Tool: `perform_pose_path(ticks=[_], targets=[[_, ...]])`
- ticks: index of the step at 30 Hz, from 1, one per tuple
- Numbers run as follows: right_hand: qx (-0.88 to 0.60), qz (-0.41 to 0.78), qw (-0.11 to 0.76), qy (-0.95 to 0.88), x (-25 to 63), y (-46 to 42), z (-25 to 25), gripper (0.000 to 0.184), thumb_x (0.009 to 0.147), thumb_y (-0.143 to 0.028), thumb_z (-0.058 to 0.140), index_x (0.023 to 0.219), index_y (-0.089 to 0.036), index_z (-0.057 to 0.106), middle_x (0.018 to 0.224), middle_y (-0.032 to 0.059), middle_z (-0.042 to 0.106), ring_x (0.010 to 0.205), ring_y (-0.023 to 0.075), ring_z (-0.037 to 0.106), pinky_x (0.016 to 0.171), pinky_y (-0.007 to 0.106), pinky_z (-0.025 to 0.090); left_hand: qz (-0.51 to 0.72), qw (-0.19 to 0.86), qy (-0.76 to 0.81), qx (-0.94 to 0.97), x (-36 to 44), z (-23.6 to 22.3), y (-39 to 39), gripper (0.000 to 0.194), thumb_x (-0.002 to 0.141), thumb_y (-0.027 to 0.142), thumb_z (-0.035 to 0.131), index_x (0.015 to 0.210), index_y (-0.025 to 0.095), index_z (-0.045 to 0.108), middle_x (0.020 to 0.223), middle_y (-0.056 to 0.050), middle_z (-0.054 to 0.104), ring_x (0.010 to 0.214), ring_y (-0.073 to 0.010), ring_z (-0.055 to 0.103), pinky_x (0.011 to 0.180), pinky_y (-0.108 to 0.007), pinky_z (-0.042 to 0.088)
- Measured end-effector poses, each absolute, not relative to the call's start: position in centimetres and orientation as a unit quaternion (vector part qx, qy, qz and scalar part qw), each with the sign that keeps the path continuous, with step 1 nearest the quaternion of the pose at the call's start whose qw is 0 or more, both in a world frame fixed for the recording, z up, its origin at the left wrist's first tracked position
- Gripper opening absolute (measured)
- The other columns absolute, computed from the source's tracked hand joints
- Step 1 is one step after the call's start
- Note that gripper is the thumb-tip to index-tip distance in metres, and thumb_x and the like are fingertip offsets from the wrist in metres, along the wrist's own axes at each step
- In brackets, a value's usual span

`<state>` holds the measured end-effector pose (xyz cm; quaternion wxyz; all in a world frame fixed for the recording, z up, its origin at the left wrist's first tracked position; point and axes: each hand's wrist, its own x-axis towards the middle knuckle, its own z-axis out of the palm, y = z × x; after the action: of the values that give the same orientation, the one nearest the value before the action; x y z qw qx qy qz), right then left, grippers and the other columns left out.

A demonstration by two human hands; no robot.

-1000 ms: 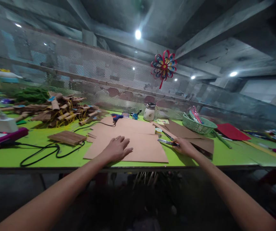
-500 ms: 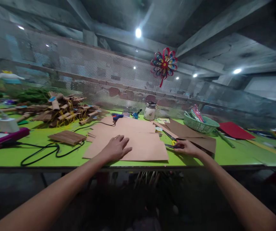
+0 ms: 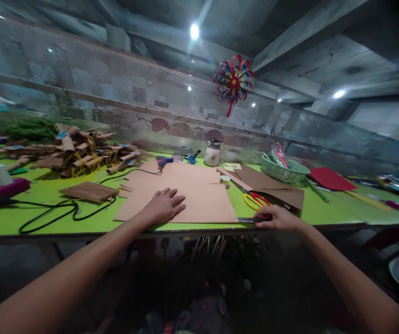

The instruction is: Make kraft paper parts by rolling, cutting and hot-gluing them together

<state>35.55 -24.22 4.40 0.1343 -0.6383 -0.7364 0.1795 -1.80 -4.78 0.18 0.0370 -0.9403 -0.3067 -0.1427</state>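
Observation:
My left hand (image 3: 164, 207) lies flat with fingers spread on a stack of light brown paper sheets (image 3: 209, 204) at the table's front edge. In my right hand (image 3: 275, 218) is a slim knife (image 3: 250, 220) with a dark handle. Its grey blade points left and lies beside the stack's lower right corner; I cannot tell whether it touches the paper. Just beyond that hand rest scissors (image 3: 248, 193) with one yellow and one red handle loop. A small round tape roll (image 3: 224, 178) sits at the sheets' right edge.
Darker brown paper (image 3: 265, 178) and a green basket (image 3: 284, 172) stand back right, near red paper (image 3: 332, 178). A blue glue gun (image 3: 165, 161) and a white jar (image 3: 212, 154) are behind. Brown strips (image 3: 90, 191), a black cord (image 3: 51, 215) and a power strip (image 3: 6, 192) lie left.
My right hand has moved nearer the table's front edge with the knife, uncovering the scissors' handles. My left hand stays on the paper. The view has shifted slightly.

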Motion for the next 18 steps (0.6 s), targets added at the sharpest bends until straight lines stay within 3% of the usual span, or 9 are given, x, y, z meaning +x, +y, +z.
perform_pose_path(ticks=[10,14,18], targets=[[-0.633,0.19,0.155,-0.735,34.1,-23.8,3.8,0.037,0.075,-0.045,0.061,0.095,-0.015,0.069,0.084,0.0055,0.068,0.076,0.0176,0.058,0.066,0.026,0.043,-0.125,0.028,-0.289,-0.949,-1.8,0.3,-4.8,0.044,0.091,0.051,0.027,0.122,0.036,0.054,0.132,-0.006,0.049,0.12,-0.0303,0.04,0.091,-0.045,0.031],[-0.633,0.213,0.159,-0.727,34.3,-24.0,3.7,0.04,0.074,-0.046,0.061,0.095,-0.013,0.069,0.077,0.0041,0.065,0.067,0.0146,0.054,0.059,0.024,0.039,-0.131,0.063,-0.27,-0.952,-1.6,0.8,-5.3,0.042,0.092,0.049,0.028,0.117,0.034,0.058,0.123,-0.009,0.054,0.114,-0.03,0.044,0.086,-0.044,0.034],[-0.635,0.195,0.153,-0.732,34.1,-24.2,3.8,0.039,0.074,-0.046,0.061,0.093,-0.012,0.069,0.077,0.0046,0.065,0.066,0.0146,0.053,0.058,0.024,0.039,-0.146,0.043,-0.138,-0.979,0.4,2.0,-6.5,0.038,0.093,0.04,0.032,0.107,0.028,0.065,0.105,-0.01,0.061,0.094,-0.0219,0.055,0.082,-0.037,0.039]])
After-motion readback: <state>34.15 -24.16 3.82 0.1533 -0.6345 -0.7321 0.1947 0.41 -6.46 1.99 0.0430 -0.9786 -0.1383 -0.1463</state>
